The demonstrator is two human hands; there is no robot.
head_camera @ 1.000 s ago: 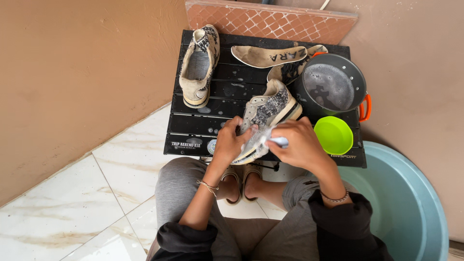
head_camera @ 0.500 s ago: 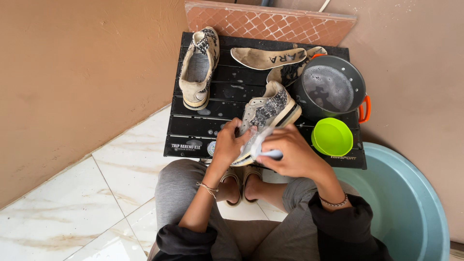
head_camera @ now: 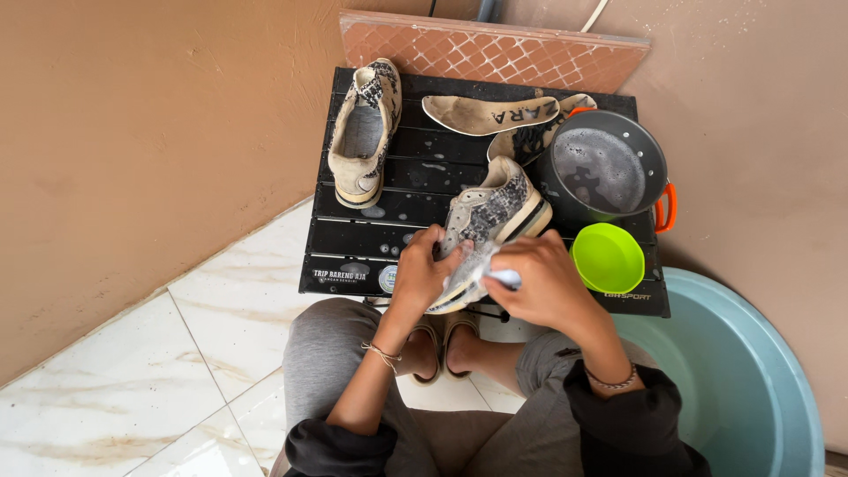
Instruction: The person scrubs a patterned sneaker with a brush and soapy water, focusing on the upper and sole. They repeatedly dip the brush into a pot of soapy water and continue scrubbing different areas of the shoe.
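Fingers: left hand [head_camera: 424, 269] clasps the soapy sneaker [head_camera: 488, 225]; right hand [head_camera: 548, 284] is clenched on a brush [head_camera: 502, 277].
Table: black slatted table [head_camera: 353, 238] beneath.
Nearby: green bowl [head_camera: 608, 258], grey pot [head_camera: 605, 172].

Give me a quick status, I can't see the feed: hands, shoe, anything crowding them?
Left hand steadies the shoe. Right hand grips a brush at its toe. Green bowl and dark pot close right.

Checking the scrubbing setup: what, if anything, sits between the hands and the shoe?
Nothing visible. The left hand grips the shoe directly; the right hand presses a brush against its toe end.
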